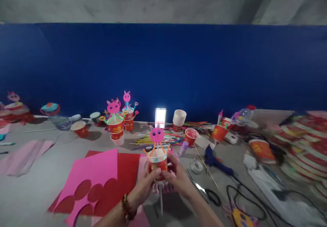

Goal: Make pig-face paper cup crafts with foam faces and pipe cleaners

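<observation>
Both hands are wrapped round a red paper cup (pixel 157 159) with a white rim, held upright over the table. My left hand (pixel 145 182) closes on its left side and my right hand (pixel 180 179) on its right, thumbs meeting at the front. A pink paper pig-like head (pixel 156 135) with dark eyes rises above the cup, with orange pipe-cleaner arms at the rim. A thin white stick (pixel 161 201) hangs out below the cup. Pink fringed paper shows beneath the hands.
Pink sheet (pixel 99 167) with round cut-outs lies on red paper (pixel 127 172) at left. Finished cup figures (pixel 114 123) stand behind. Scissors (pixel 208 191), a blue glue gun (pixel 216 162) with its cable, tape (pixel 196 166) and stacked cups (pixel 306 155) lie right.
</observation>
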The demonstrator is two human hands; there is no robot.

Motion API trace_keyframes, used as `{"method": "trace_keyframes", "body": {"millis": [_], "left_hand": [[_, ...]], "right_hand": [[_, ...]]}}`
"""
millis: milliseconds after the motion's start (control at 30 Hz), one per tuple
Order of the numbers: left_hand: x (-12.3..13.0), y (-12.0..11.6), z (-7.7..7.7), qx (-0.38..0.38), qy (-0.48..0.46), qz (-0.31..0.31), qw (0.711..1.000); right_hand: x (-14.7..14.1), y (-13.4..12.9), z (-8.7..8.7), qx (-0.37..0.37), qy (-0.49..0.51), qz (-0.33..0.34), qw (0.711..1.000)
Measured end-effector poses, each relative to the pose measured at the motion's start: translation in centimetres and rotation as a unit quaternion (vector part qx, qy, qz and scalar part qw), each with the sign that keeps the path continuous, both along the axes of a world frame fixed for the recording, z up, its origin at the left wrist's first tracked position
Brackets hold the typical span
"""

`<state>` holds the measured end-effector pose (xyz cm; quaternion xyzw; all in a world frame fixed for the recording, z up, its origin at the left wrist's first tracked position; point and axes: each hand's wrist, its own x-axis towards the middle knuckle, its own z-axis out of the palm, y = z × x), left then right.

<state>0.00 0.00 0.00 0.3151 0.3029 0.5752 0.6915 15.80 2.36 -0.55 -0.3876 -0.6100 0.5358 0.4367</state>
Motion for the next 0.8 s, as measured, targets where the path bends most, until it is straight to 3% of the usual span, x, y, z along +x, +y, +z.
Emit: {"method": "trace_keyframes", "body": {"millis": [167,300,500,800], "left_hand": [[0.2,0.5,-0.8,0.015,0.016,-0.022,1.000],[0.5,0.7,-1.8,0.054,0.021,-0.042,0.997],[1.0,0.7,-3.8,0.034,0.031,-0.014,0.999],[0.5,0.3,-5.8,0.032,0.045,-0.026,0.998]], "right_hand": [[0.2,1.2,-0.4,-0.041,0.102,0.062,0.992],[0.4,1.5,-1.5,-0.064,0.161,0.035,0.984],[0.6,1.5,-2.1,-0.066,0.183,-0.013,0.981],[0.3,1.3,-2.9,-0.034,0.198,-0.009,0.980]]}}
